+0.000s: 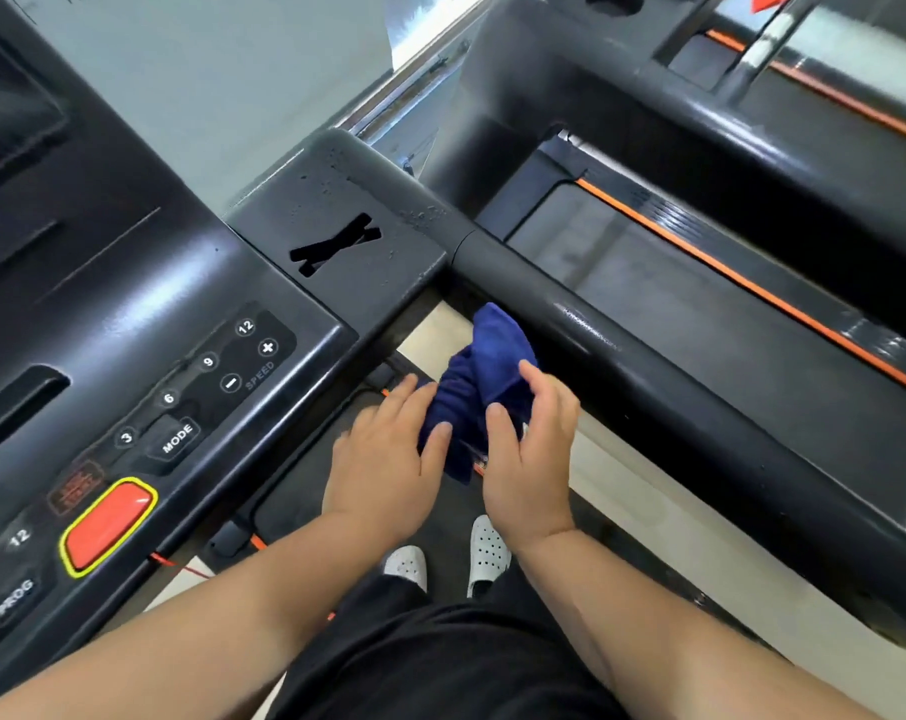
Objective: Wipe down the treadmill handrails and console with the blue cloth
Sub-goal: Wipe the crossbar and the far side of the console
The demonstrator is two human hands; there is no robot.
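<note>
The blue cloth is bunched up between both hands, just below and left of the right handrail, a thick black bar running down to the right. My left hand grips the cloth's left side with its fingers. My right hand pinches the cloth's right side between thumb and fingers. The black console fills the left, with speed buttons, a MODE key and a red stop button. The cloth hangs free of both handrail and console.
A second treadmill with an orange stripe lies beyond the handrail to the right. The handrail's corner block shows small droplets and a black X mark. My feet in white perforated shoes stand on the belt below. A thin red cord hangs under the console.
</note>
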